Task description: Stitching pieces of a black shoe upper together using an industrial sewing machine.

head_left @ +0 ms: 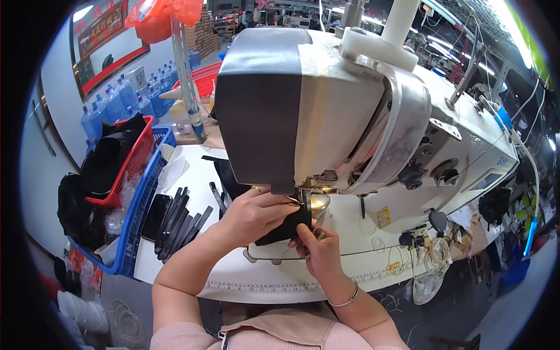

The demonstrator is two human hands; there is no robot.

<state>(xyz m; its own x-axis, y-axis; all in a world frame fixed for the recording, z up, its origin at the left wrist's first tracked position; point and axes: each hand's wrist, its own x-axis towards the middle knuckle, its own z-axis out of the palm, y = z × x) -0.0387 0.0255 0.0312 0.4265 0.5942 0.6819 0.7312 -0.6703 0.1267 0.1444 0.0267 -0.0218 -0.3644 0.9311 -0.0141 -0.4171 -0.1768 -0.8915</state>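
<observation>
- Currently your left hand (242,216) lies just left of the sewing machine's (256,105) needle area, its fingers bent and close together, pressing on a piece of black fabric (281,231); its thumb is hidden, so you cannot tell whether it also pinches.
- That black fabric sits under the front end of the sewing machine, its near part reaching toward you.
- Your right hand (319,248) is in front of the sewing machine, nearly closed, its thumb on top of the fabric's right edge and its fingers curled below; something metallic shows beside them, too small to tell.
- Left of the sewing machine, you have a bundle of narrow black strips (182,224) on the white table (338,274).
- Farther left of the sewing machine stands a blue plastic basket (125,251), with a red basket (133,166) in it.
- Right of the sewing machine's needle area lies a small yellow card (383,217).
- In front of the sewing machine, a measuring tape (262,287) runs along your table's edge.
</observation>
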